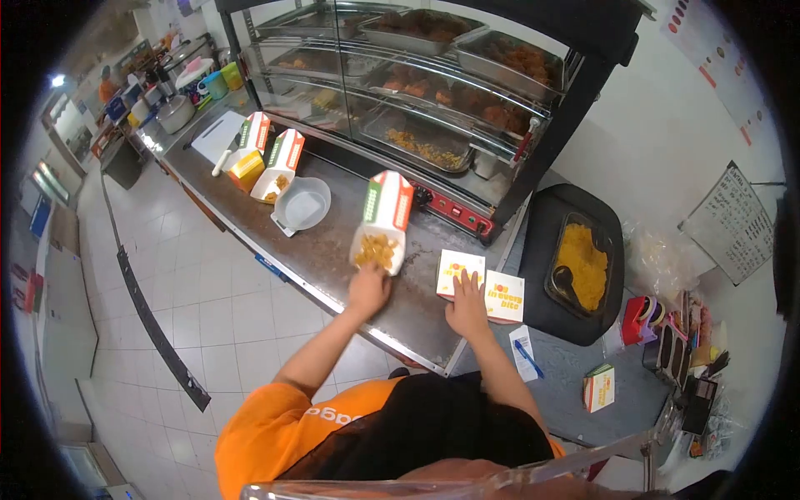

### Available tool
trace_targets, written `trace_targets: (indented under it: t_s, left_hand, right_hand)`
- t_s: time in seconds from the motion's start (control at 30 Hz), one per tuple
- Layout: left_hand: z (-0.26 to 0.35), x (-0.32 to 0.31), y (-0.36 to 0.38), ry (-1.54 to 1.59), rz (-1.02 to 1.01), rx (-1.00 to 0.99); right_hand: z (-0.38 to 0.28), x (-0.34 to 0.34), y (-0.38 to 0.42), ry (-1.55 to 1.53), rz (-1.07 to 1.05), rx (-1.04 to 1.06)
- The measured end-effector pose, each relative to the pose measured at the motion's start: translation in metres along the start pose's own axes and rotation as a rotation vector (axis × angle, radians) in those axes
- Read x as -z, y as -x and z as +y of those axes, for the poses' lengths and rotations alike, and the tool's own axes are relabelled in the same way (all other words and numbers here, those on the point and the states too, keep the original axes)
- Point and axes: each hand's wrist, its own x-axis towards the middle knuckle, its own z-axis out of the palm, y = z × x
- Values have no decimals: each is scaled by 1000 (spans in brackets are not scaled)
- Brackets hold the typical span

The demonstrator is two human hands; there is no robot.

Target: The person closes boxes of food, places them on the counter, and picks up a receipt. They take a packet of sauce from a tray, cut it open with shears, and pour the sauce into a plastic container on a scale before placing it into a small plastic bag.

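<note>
My left hand (369, 289) is closed at the near edge of an open cardboard food box (388, 204), its fingers partly hidden by the box. Small golden-brown food pieces lie inside, and the raised lid has green and red panels. The box looks slightly blurred. My right hand (468, 310) lies with fingers spread on a closed white food box (450, 262) with yellow and red print. Touching it on the right is a second closed box (505, 292). Left along the counter stand two more open boxes, one with a yellow packet (247, 170), the other (271, 185) with food pieces.
A translucent plastic tub (304, 204) and a white board (218, 137) are on the steel counter (333, 258). Behind rises a glass warming cabinet (400, 83) with food trays. Right are a black tray of yellow food (582, 262), a blue pen (527, 358) and a small box (598, 388).
</note>
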Motion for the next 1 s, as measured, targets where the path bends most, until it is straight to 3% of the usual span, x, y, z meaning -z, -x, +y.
trace_targets:
  t_s: [0.07, 0.17, 0.23, 0.3, 0.37, 0.4, 0.47, 0.53, 0.6, 0.67, 0.73, 0.77, 0.8, 0.87, 0.93, 0.97, 1.0]
  left_hand:
    - [23, -4, 42, 114, -13, -61]
    - [48, 16, 66, 299, -50, -108]
    - [51, 33, 53, 136, 301, 26]
    - [33, 19, 22, 156, 477, 139]
    - [3, -2, -15, 200, 490, 122]
    - [10, 15, -24, 200, 487, 123]
    - [33, 62, -30, 218, -13, 364]
    - [17, 58, -26, 112, 71, 269]
    - [0, 62, -18, 155, -51, 36]
    - [5, 80, 8, 179, -110, 29]
    - [-8, 78, 34, 270, 7, -419]
    - [-11, 70, 48, 161, 68, -427]
    - [-14, 58, 63, 51, 128, -435]
    - [-2, 40, 94, -102, -276, 358]
    - [2, 36, 103, 229, -760, 474]
    - [6, 30, 112, 226, -766, 466]
    - [11, 23, 122, 816, -676, 541]
  right_hand:
    - [0, 0, -15, 2, 56, 31]
    - [-17, 11, -45, -582, 126, -66]
    - [-25, 5, -67, -669, 81, -111]
    - [-37, 5, -82, -643, 68, -108]
    - [-51, 8, -91, -632, -50, -106]
    - [-57, 9, -93, -632, -52, -108]
    - [-65, 13, -95, -415, 25, -3]
    - [-71, 26, -87, -406, 13, -17]
    - [-63, 30, -75, -468, -29, 40]
    - [-47, 28, -55, -443, -92, 9]
    - [-35, 20, -25, -498, -131, 231]
    - [-33, 5, -11, -496, -134, 230]
    - [-31, -15, 2, -521, -8, 304]
    - [-35, -29, 20, -542, 128, 366]
    - [-47, -23, 33, -514, 178, 393]
    - [-51, -17, 37, -552, 133, 363]
    - [-48, -18, 40, -552, 138, 352]
